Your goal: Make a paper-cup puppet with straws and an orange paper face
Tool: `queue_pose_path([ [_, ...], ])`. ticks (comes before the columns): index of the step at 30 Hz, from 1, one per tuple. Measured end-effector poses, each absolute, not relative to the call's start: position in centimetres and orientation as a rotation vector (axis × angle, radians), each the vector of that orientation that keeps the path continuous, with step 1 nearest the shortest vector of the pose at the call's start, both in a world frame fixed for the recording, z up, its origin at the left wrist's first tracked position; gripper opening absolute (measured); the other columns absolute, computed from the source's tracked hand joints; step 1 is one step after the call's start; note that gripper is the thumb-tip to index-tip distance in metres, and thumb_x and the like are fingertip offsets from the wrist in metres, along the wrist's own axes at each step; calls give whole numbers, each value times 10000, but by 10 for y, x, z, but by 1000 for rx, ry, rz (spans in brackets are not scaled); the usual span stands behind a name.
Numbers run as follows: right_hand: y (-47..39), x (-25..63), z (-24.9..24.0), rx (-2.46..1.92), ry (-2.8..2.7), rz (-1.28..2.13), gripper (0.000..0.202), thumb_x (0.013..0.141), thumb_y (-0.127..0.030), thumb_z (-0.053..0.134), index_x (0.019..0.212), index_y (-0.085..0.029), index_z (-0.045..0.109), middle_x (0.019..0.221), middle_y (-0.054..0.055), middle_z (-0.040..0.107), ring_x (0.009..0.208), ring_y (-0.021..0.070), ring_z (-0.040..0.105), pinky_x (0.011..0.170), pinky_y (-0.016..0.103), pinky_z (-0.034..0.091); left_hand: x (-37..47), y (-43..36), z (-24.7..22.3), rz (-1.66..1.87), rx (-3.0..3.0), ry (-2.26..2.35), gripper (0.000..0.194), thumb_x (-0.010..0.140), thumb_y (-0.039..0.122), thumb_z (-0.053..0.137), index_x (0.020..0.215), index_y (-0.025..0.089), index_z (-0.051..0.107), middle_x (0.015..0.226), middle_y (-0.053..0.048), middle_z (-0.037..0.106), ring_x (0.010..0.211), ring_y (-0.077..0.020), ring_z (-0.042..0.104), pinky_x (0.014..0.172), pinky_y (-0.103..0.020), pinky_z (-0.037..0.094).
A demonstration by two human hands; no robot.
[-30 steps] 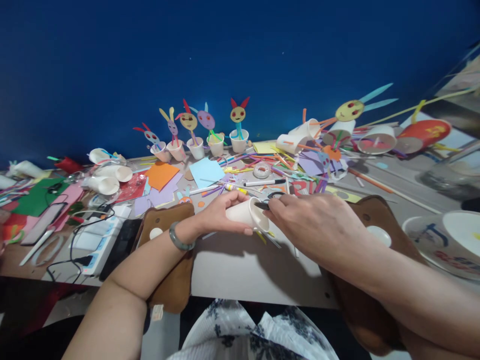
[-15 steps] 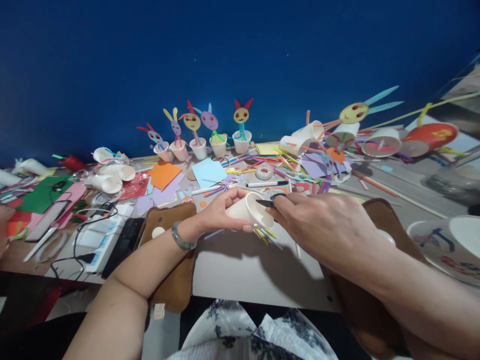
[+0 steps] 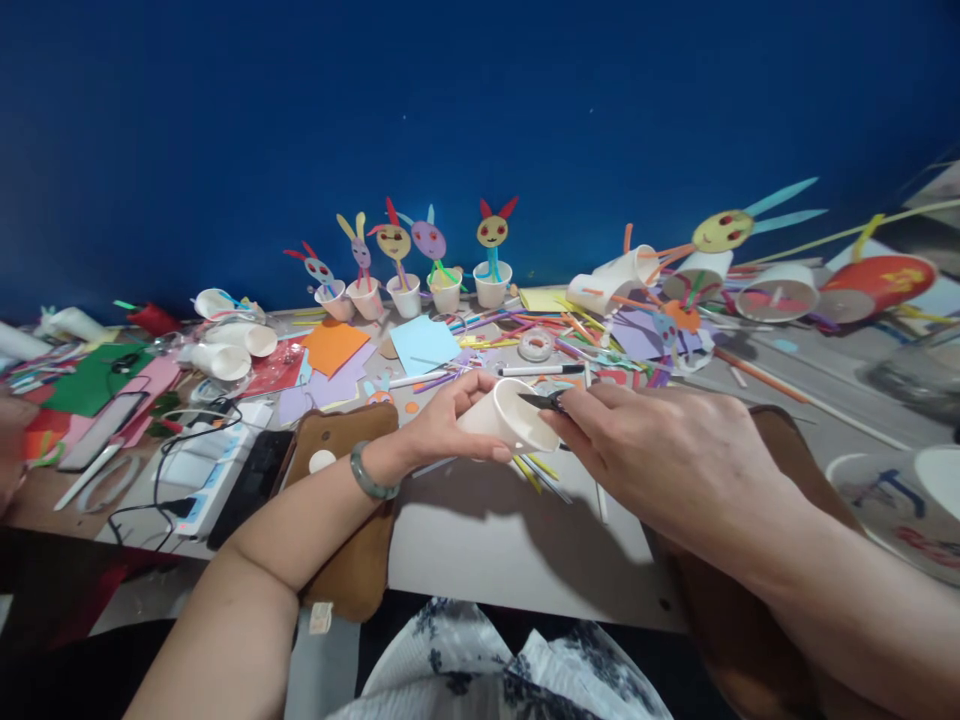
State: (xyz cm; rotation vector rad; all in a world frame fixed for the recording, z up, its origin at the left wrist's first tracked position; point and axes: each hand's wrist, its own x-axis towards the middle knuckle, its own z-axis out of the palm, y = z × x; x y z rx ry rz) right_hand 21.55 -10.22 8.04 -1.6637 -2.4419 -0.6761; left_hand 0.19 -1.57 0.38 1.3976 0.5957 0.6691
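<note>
A white paper cup [image 3: 491, 420] is tilted on its side in my left hand [image 3: 439, 425], with the thumb along its lower wall and the fingers round the back. Its mouth faces right. My right hand [image 3: 660, 440] is closed round dark scissors [image 3: 541, 402], whose pointed blades reach into the cup's mouth near the rim. Most of the handle is hidden by my fingers. Under the cup, several yellow and white sticks [image 3: 538, 474] lie on the table.
Paper cups with rabbit-faced figures [image 3: 491, 230] line the blue wall. Behind my hands are coloured sticks, a tape roll [image 3: 535, 345], a marker [image 3: 541, 370] and an orange paper sheet [image 3: 336, 345]. A power strip [image 3: 225, 470] lies left; a large tub [image 3: 892, 500] stands right. Another person's hand [image 3: 11, 440] shows far left.
The whole view has shifted slightly, so things appear a little further right. Both hands keep their grip on the cup and scissors, and the blades stay at the cup's mouth.
</note>
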Motion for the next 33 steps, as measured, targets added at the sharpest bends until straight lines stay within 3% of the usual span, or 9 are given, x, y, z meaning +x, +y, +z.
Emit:
queue_pose_path([
  [18, -104, 212, 80, -1683, -2389, -737, 356, 1012, -309, 443, 757, -180, 656, 628, 70, 665, 453, 171, 536, 510, 288, 97, 6, -18, 5, 758, 1322, 565, 732, 479, 392, 995, 1069, 208, 603, 948, -10, 685, 851, -164, 627, 716, -245, 459],
  [28, -101, 213, 73, -1529, -2309, -928, 279, 932, -242, 537, 664, -188, 596, 545, 32, 568, 429, 146, 430, 524, 283, 98, 7, -17, 0, 774, 1271, 502, 735, 525, 320, 989, 1117, 219, 567, 943, -2, 674, 842, -148, 624, 717, -230, 472],
  [33, -99, 213, 69, -1393, -2271, -1035, 229, 875, -191, 602, 649, -189, 564, 543, 16, 555, 436, 151, 461, 517, 278, 138, 8, -16, 0, 805, 1260, 510, 740, 499, 320, 1002, 1094, 218, 572, 951, -3, 672, 839, -146, 615, 732, -237, 467],
])
